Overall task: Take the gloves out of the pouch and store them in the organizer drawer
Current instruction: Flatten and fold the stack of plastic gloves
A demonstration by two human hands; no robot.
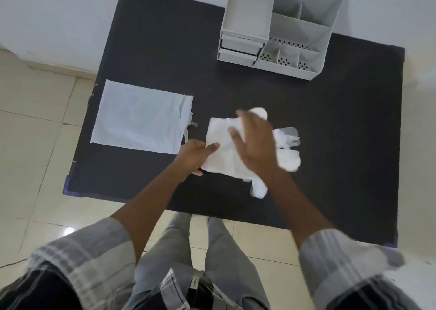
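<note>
Thin white plastic gloves lie spread flat on the black table, fingers pointing right. My left hand pinches the cuff edge at their near-left corner. My right hand is blurred, fingers spread, flat over the middle of the gloves and hiding part of them. The pale cloth pouch lies flat to the left, its opening and drawstring facing the gloves. The grey organizer stands at the table's far side; its two small drawers at front left are nearly shut.
The organizer has several open-top compartments. The table stands against a white wall, with tiled floor around it. My legs stand at the table's near edge.
</note>
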